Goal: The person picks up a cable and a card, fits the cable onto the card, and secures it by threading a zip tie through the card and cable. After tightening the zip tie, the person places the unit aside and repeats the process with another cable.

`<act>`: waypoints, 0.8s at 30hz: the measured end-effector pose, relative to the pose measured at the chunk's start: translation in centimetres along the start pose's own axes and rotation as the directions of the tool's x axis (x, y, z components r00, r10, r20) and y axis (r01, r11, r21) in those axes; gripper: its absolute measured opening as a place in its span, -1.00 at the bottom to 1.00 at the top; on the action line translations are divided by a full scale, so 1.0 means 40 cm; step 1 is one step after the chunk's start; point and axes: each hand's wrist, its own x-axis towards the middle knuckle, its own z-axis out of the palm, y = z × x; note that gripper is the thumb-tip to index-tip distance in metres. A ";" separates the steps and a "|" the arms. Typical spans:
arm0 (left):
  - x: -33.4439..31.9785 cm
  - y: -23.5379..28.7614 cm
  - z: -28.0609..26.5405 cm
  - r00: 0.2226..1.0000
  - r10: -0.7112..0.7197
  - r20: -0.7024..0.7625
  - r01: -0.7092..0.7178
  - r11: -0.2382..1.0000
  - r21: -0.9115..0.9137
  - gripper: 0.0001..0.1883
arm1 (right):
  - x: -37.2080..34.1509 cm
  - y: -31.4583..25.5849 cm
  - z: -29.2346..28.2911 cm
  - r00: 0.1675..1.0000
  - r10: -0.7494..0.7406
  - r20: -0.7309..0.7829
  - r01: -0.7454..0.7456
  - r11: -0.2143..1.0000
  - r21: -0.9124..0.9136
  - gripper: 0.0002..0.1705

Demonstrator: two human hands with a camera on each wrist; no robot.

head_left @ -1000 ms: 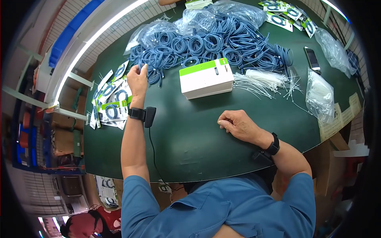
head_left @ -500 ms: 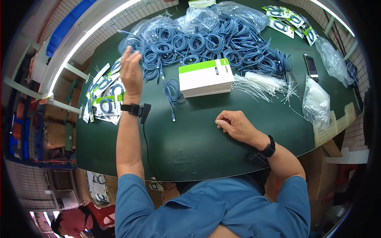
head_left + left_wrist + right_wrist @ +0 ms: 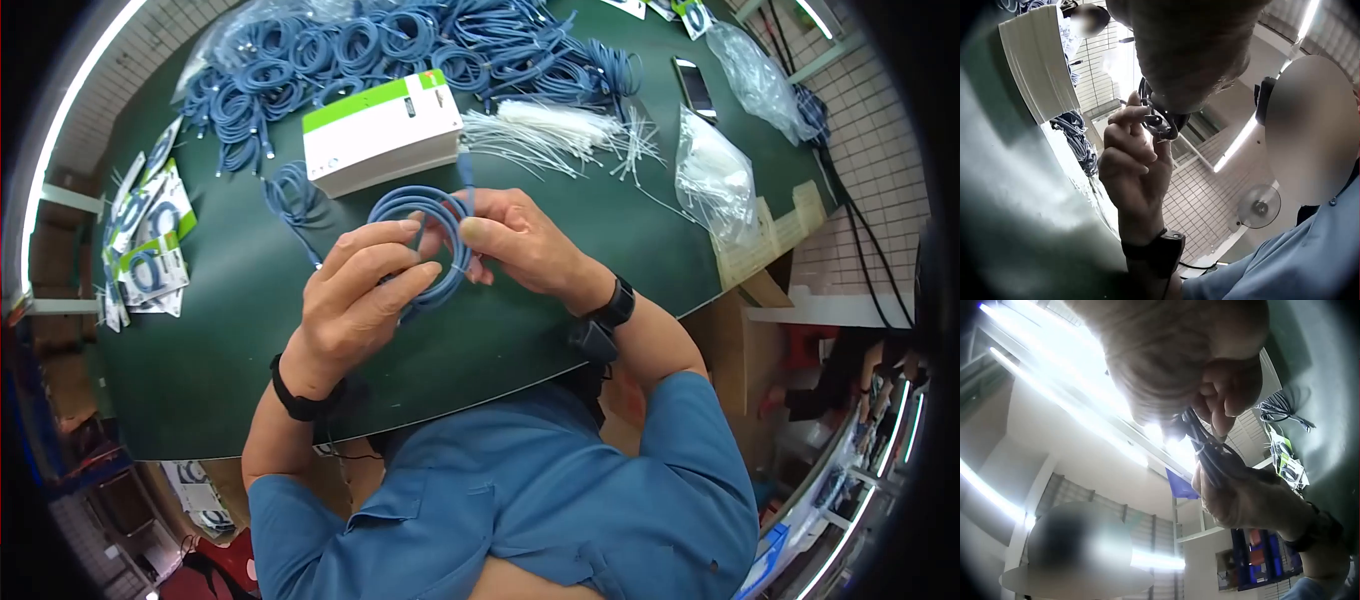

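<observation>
Beyond the hands, the green table (image 3: 230, 300) was topped by a white-and-green box (image 3: 385, 135). Above the table, a coil of blue cable (image 3: 400, 204) was grasped from both sides: its left side by the fingers of the left hand (image 3: 350, 295), its right between thumb and fingers of the right hand (image 3: 525, 240). One cable end (image 3: 466, 172) was left projecting above the right fingers.

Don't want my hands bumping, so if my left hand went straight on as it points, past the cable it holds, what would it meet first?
Probably your right hand, which grips the other side of the blue cable coil; the depth between the two hands is hard to judge.
</observation>
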 end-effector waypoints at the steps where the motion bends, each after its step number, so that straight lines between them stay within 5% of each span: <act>1: -0.005 0.001 0.006 1.000 -0.008 -0.016 0.008 1.000 -0.014 -0.72 | 0.002 0.000 -0.004 1.000 -0.003 0.011 0.003 1.000 -0.014 -0.47; 16: -0.068 0.004 0.005 0.999 0.027 -0.032 -0.025 0.997 0.075 -0.81 | 0.001 -0.002 0.014 0.999 0.039 0.001 -0.039 0.998 0.044 -0.69; 20: -0.088 -0.005 -0.003 0.982 0.029 -0.189 0.000 0.989 0.151 -0.71 | 0.001 -0.011 0.017 1.000 0.016 -0.003 -0.016 1.000 -0.004 -0.73; 24: -0.110 -0.027 0.036 0.907 -0.238 -0.348 0.223 0.971 -0.081 -0.64 | -0.001 -0.015 0.014 1.000 0.007 -0.009 -0.007 1.000 -0.029 -0.75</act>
